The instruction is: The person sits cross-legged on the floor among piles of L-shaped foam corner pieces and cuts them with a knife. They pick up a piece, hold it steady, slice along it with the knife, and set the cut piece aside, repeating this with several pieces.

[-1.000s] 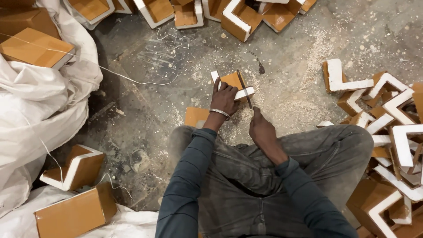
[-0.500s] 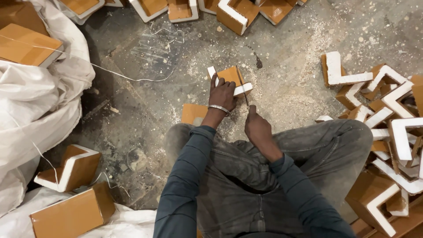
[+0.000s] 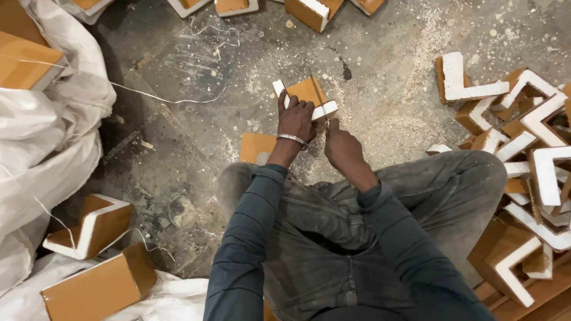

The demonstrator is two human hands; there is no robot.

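Orange L-shaped piece (image 3: 306,95) w/ white edges is pinned by left hand (image 3: 295,122), fingers wrapped round it. Right hand (image 3: 339,145) pinches a thin blade (image 3: 317,92). Sawdust (image 3: 410,113) around, big pile of pieces (image 3: 523,148) far right; can't tell which are done.

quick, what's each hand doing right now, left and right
Left hand: closed on the orange L-shaped block with white edges, pinning it to the floor.
Right hand: closed around a thin dark tool laid across that block.

Matt tan board corner piece (image 3: 306,95) with white foam-like edging under the left hand (image 3: 295,120), thin shiny metal blade (image 3: 317,90) at 12 o'clock of the right hand (image 3: 340,145), rough dusty concrete floor (image 3: 196,137), crinkled white plastic sacking (image 3: 53,142) at 9 o'clock.
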